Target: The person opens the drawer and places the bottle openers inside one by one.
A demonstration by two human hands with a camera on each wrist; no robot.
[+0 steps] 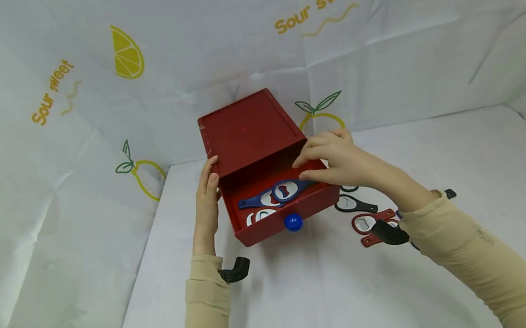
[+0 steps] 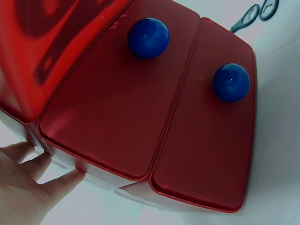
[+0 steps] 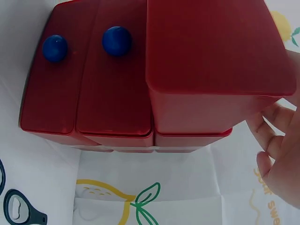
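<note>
A red drawer cabinet [image 1: 248,132] has its top drawer [image 1: 319,201] pulled out. Blue and white-faced bottle openers lie inside, including a blue bottle opener [image 1: 287,190] on top of another. My left hand [image 1: 205,205] rests its fairly straight fingers against the cabinet's left side. Over the drawer's right edge, my right hand [image 1: 338,159] reaches in with loosely bent fingers, thumb apart from them near the blue opener's handle; part of that handle is hidden. In the right wrist view, the right hand [image 3: 281,145] is beside the drawer, its fingertips partly out of sight.
Black bottle openers [image 1: 351,204] and red bottle openers [image 1: 372,221] lie on the white table right of the cabinet, partly behind my right arm. Two lower drawers with blue knobs [image 2: 148,38] are closed. A printed cloth wall [image 1: 225,40] stands behind.
</note>
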